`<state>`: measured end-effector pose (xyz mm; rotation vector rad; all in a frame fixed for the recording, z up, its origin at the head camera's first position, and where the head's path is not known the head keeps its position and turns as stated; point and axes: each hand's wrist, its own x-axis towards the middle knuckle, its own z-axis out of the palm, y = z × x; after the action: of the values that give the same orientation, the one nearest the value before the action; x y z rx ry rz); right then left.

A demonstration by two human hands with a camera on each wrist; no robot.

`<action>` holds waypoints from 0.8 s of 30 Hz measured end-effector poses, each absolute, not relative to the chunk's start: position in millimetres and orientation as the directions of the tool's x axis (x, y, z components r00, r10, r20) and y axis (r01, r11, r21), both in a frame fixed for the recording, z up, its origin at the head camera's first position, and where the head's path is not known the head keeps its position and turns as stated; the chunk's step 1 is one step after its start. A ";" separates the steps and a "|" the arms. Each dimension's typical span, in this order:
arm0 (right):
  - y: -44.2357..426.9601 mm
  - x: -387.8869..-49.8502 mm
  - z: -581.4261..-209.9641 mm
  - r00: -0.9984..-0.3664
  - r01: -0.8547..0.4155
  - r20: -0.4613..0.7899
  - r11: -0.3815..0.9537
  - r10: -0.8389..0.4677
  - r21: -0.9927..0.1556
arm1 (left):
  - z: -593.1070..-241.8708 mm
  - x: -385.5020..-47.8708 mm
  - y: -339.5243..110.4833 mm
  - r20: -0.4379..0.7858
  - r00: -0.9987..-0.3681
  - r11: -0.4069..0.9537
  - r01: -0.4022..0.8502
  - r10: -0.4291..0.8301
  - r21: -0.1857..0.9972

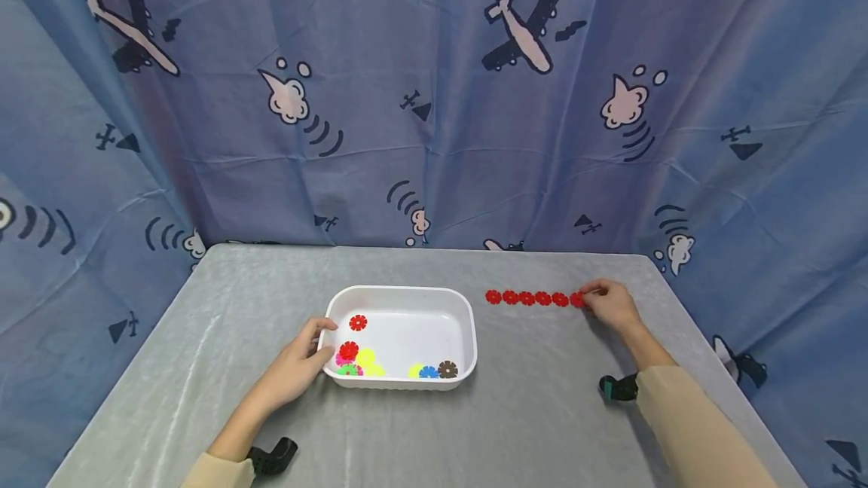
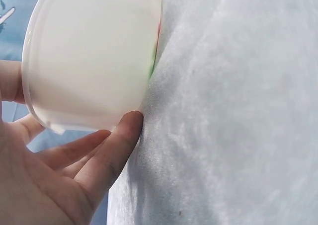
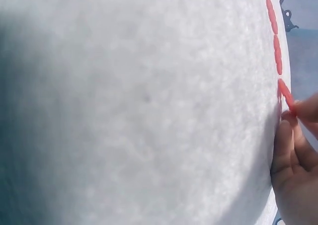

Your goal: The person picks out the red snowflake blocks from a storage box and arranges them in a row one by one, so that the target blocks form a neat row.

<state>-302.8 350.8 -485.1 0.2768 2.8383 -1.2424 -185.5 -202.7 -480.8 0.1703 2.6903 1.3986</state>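
My left hand [image 1: 298,364] grips the left end of a white plastic tray [image 1: 414,333], with finger and thumb over the rim. In the left wrist view, other fingertips [image 2: 130,124] touch the tray's outer wall near the table. My right hand [image 1: 612,306] pinches a red notched disc [image 1: 577,300] at the right end of a straight row of several like red discs [image 1: 527,298]. The right wrist view shows that red disc [image 3: 286,94] tilted, its near edge raised between thumb and finger; the others lie flat.
Inside the tray lie two red discs [image 1: 358,322], with yellow discs [image 1: 366,358], a blue disc [image 1: 429,372], a brown disc [image 1: 447,370] and pink and green ones. A grey cloth covers the table [image 1: 529,420]. Blue printed curtains [image 1: 434,96] stand behind and at both sides.
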 end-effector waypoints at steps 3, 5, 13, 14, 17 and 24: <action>353.6 -301.4 -485.1 -0.985 0.166 -0.082 0.691 0.153 -0.704 | -481.2 -186.1 -201.5 -0.045 -0.988 0.571 0.047 0.146 0.819; 355.7 -300.7 -484.7 -0.986 0.157 -0.067 0.703 0.155 -0.693 | -481.5 -186.6 -200.9 -0.046 -0.988 0.574 0.046 0.145 0.818; 351.1 -298.0 -470.6 -0.993 0.086 0.001 0.721 0.119 -0.687 | -481.4 -185.7 -199.9 -0.041 -0.989 0.575 0.046 0.139 0.817; 348.8 -297.6 -467.1 -0.994 0.067 0.013 0.726 0.104 -0.685 | -481.1 -185.6 -200.2 -0.042 -0.990 0.575 0.045 0.137 0.817; 340.2 -295.9 -456.4 -0.996 0.014 0.053 0.747 0.065 -0.665 | -480.7 -185.5 -201.6 -0.044 -0.989 0.580 0.047 0.143 0.813; 312.3 -287.3 -430.9 -0.995 -0.080 0.099 0.730 -0.018 -0.679 | -481.3 -185.0 -202.6 -0.046 -0.988 0.583 0.048 0.145 0.811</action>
<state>-287.3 312.3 -430.9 -0.0853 3.0010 -1.1838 -185.0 -202.6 -481.3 0.1650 2.6986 1.3771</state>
